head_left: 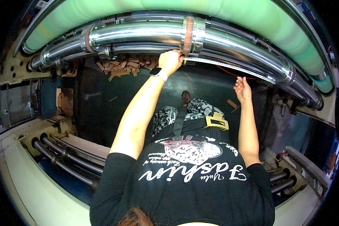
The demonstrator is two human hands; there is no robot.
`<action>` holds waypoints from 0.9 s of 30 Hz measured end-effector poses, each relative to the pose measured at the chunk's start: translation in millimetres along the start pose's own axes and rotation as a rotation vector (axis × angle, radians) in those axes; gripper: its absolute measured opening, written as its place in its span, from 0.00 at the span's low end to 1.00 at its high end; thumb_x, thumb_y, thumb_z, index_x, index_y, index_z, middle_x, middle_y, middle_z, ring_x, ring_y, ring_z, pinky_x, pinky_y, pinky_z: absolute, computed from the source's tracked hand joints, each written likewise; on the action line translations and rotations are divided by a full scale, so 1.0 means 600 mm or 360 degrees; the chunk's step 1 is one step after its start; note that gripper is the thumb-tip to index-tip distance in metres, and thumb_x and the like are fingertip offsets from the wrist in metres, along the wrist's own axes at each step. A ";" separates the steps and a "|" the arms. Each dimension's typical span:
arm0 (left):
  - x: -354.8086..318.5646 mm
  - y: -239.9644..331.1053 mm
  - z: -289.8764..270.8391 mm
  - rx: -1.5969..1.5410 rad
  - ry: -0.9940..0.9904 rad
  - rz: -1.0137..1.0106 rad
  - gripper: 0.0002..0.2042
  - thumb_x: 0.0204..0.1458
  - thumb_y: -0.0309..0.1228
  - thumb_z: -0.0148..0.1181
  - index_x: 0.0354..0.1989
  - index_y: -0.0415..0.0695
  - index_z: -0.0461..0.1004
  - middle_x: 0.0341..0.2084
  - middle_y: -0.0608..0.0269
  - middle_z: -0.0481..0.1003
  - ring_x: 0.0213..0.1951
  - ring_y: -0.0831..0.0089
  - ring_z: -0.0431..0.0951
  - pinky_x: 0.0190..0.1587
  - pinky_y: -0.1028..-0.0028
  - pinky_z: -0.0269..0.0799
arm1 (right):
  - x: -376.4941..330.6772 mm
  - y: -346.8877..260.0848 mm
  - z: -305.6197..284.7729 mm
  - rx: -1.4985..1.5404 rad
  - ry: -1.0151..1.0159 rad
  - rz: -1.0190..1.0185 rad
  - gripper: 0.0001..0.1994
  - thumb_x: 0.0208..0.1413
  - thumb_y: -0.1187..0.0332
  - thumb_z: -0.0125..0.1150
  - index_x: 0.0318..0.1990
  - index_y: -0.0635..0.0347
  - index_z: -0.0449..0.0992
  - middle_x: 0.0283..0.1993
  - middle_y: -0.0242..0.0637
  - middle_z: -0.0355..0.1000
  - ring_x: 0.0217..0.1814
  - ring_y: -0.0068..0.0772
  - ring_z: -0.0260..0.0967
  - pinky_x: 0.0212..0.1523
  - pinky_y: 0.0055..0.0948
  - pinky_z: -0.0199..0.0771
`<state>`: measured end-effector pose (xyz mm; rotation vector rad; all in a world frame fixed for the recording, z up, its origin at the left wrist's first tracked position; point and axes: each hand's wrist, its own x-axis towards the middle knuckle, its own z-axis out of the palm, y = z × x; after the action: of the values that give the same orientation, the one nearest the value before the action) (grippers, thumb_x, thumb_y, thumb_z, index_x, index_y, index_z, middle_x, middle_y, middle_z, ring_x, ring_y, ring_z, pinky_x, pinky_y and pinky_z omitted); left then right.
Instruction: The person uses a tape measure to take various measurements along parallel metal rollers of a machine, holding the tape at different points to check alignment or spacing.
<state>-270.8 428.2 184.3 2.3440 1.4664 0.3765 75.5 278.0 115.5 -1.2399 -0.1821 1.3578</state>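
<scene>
My left hand (170, 61), with a watch (155, 71) on its wrist, is closed at the steel shaft's middle collar (192, 36). It holds a tape measure, whose case is mostly hidden by the fingers. From there the white blade (229, 66) runs out to the right along the underside of the polished shaft (233, 48), ending near the right-hand collar (288, 73). Below the blade, my right hand (243, 90) is raised with loosely bent fingers and nothing visible in it. A thin red cable (226, 71) passes behind its fingertips.
A large green roller (169, 7) arches above the shaft. Another collar (88, 39) sits further left. Cardboard scraps (128, 64) are heaped below it, with loose pieces on the dark floor (98, 113). Behind me are dark rods (75, 165) and pale machine frames (30, 180). A yellow claw clip (217, 121) hangs at my waist.
</scene>
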 end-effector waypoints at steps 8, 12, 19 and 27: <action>0.000 -0.002 0.003 -0.0061 0.0051 0.0032 0.10 0.46 0.37 0.54 0.29 0.45 0.76 0.26 0.54 0.75 0.30 0.57 0.76 0.34 0.61 0.71 | 0.061 -0.025 -0.040 0.0339 0.0269 -0.0206 0.13 0.57 0.56 0.51 0.35 0.58 0.69 0.33 0.34 0.72 0.36 0.30 0.70 0.34 0.31 0.68; -0.003 -0.005 0.009 -0.0054 0.0043 0.0070 0.10 0.47 0.37 0.54 0.29 0.45 0.76 0.27 0.55 0.75 0.29 0.56 0.76 0.33 0.61 0.71 | 0.089 -0.042 -0.074 0.0476 0.0481 -0.0355 0.09 0.58 0.62 0.48 0.39 0.56 0.66 0.31 0.34 0.70 0.33 0.31 0.68 0.29 0.32 0.68; -0.045 -0.039 -0.034 -0.0366 -0.0251 0.0307 0.11 0.47 0.39 0.55 0.27 0.43 0.72 0.25 0.58 0.73 0.30 0.58 0.74 0.33 0.64 0.69 | 0.002 -0.063 -0.004 0.0305 0.0374 -0.0590 0.04 0.58 0.69 0.48 0.36 0.59 0.66 0.29 0.34 0.68 0.28 0.27 0.66 0.30 0.27 0.68; -0.114 -0.252 -0.169 -0.0597 -0.0589 0.0259 0.10 0.47 0.36 0.57 0.29 0.40 0.72 0.26 0.58 0.74 0.32 0.63 0.75 0.36 0.69 0.68 | -0.076 0.151 0.289 0.0017 -0.0574 0.0093 0.05 0.54 0.69 0.54 0.35 0.60 0.71 0.32 0.38 0.72 0.32 0.27 0.68 0.32 0.26 0.69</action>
<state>-463.4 442.9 208.8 2.0929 0.9464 0.2181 -120.0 314.6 144.8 -0.9892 -0.3920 1.6244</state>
